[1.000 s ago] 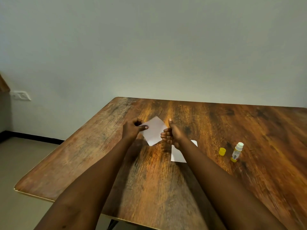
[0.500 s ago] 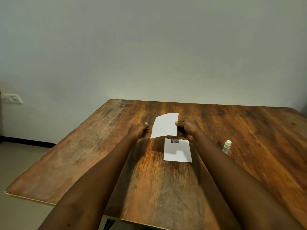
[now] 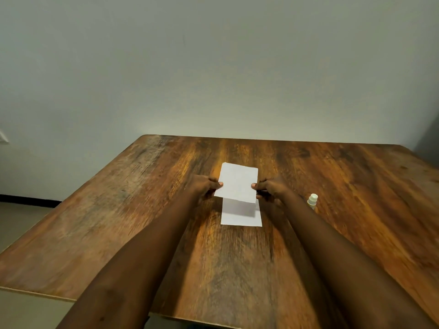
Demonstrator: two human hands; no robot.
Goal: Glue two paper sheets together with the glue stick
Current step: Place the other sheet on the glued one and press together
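Observation:
A white paper sheet (image 3: pixel 237 181) hangs above the wooden table (image 3: pixel 118 210), held by both hands. My left hand (image 3: pixel 203 187) pinches its left edge and my right hand (image 3: pixel 270 189) pinches its right edge. A second white sheet (image 3: pixel 241 216) lies flat on the table just below and nearer to me, its far part covered by the held sheet. The uncapped glue stick (image 3: pixel 312 201) stands upright to the right of my right forearm, partly hidden by it.
A plain wall runs behind the table's far edge. The table's left edge and near edge are in view, with floor beyond on the left. The yellow cap is out of sight.
The held sheet has moved right and squared up over the lying sheet. My left hand has closed on its left edge again. The view has shifted to the right.

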